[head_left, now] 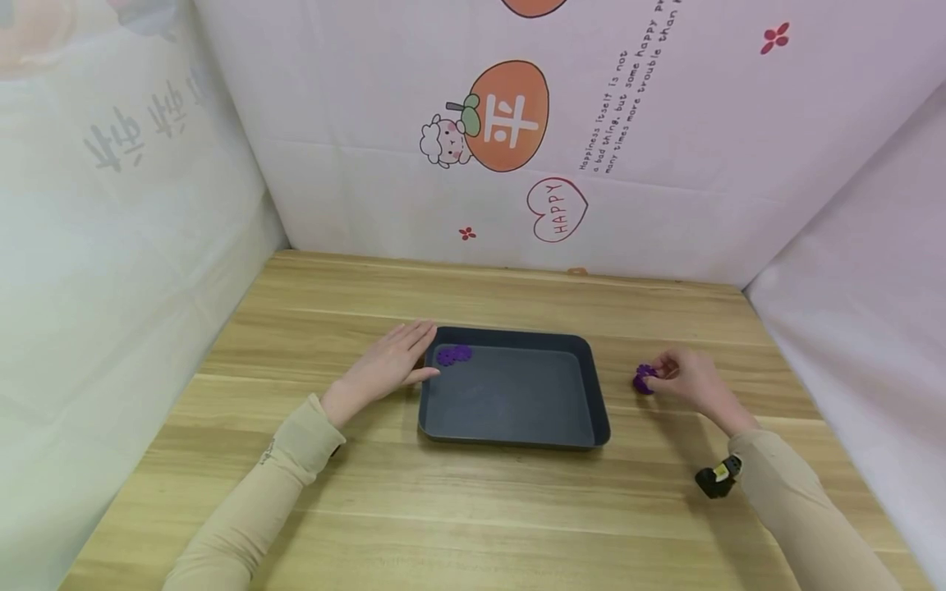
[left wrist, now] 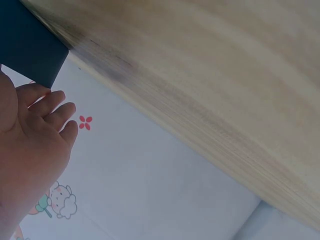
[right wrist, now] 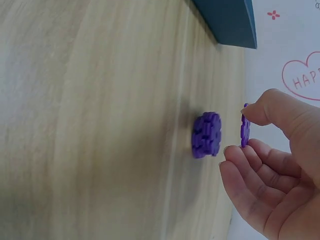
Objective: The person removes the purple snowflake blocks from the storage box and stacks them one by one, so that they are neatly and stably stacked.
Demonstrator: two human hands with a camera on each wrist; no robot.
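My left hand [head_left: 390, 361] lies at the left wall of a dark grey rectangular tray [head_left: 517, 402], its fingers extended along the far left corner and the thumb over the rim. In the left wrist view, fingertips show right at the tray's corner [left wrist: 37, 55]. Inside the tray, two purple snowflake-shaped discs [head_left: 454, 355] overlap in the far left corner. To the right of the tray, my right hand [head_left: 691, 379] pinches a thin purple notched disc [right wrist: 245, 127] on edge between thumb and fingers. Close below that disc, a short stack of similar purple discs [right wrist: 206, 135] stands on the table.
The wood-grain table [head_left: 480, 517] carries the tray near its middle. White printed cloth [head_left: 355, 197] hangs behind the table's far edge, with more cloth at both sides. A small black wrist camera [head_left: 715, 483] sits under the right cuff.
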